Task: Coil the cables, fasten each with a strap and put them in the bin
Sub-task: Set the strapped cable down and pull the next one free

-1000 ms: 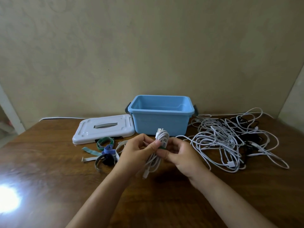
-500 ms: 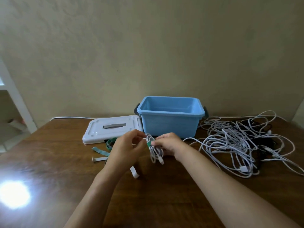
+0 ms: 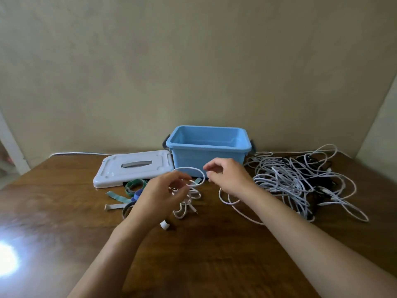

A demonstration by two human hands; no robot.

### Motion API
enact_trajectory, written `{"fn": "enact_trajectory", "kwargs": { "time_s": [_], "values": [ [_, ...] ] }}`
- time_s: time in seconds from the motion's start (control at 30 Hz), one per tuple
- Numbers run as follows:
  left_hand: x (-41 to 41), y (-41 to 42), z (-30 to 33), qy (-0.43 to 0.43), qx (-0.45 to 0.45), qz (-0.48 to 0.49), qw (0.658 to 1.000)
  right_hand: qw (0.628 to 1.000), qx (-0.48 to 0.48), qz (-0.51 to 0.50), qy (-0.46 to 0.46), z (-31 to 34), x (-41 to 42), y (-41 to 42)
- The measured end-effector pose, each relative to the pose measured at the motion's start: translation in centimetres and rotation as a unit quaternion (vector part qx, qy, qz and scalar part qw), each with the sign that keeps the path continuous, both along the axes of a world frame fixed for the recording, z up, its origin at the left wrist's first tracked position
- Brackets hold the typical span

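A white cable (image 3: 189, 198) lies loosely looped on the surface (image 3: 214, 254), just in front of the blue bin (image 3: 207, 155) near the far edge. A green strap end (image 3: 198, 181) shows at its upper loop; whether it is fastened cannot be told. The left hand (image 3: 160, 195) hovers over the cable with curled fingers that seem to pinch a strand, though the contact is partly hidden. The right hand (image 3: 228, 177) is apart from the loop, fingers loosely bent, holding nothing. One bin stands open; its inside floor is out of sight. One white lid (image 3: 133, 167) lies flat to its left. The loose straps (image 3: 129, 192) in front of the lid are partly covered by the left hand and cannot be counted. The tangled cable pile (image 3: 300, 181) of white and black cables toward the right edge cannot be counted either. A small white piece (image 3: 165, 225) lies below the left wrist, unidentifiable.
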State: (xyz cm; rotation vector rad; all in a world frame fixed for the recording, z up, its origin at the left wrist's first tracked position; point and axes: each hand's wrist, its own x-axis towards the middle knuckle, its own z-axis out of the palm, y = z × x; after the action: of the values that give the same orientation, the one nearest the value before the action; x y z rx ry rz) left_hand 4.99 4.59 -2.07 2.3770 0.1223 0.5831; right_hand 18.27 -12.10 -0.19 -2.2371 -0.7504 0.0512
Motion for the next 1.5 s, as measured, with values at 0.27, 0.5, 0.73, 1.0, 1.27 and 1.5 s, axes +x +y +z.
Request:
{"fn": "enact_trajectory", "kwargs": {
  "time_s": [0.27, 0.5, 0.73, 1.0, 1.27, 1.5],
  "values": [
    [-0.5, 1.2, -0.6, -0.014, -0.006, 0.044, 0.999, 0.999, -0.021, 0.025, -0.005, 0.4, -2.1, -2.3],
    [-1.4, 2.7, 0.3, -0.089, -0.148, 0.105, 0.979, 0.998, -0.058, -0.020, 0.004, -1.6, -3.1, 0.5],
    [-1.1, 3.8, 0.1, 0.010, -0.146, 0.134, 0.980, 0.982, -0.114, 0.112, 0.096, -1.5, -2.8, 3.3],
    [-1.0, 4.1, -0.6, 0.058, -0.087, 0.104, 0.989, 0.986, -0.159, 0.046, 0.034, -2.6, -3.0, 6.0],
    [-1.3, 5.4, -0.5, 0.168, -0.008, 0.024, 0.986, 0.987, -0.106, 0.074, 0.097, -2.6, -1.8, 5.8],
    [-0.5, 4.2, -1.2, 0.179, 0.125, 0.025, 0.976, 0.978, -0.162, 0.130, 0.036, -1.2, -1.6, 5.2]
  ]
}}
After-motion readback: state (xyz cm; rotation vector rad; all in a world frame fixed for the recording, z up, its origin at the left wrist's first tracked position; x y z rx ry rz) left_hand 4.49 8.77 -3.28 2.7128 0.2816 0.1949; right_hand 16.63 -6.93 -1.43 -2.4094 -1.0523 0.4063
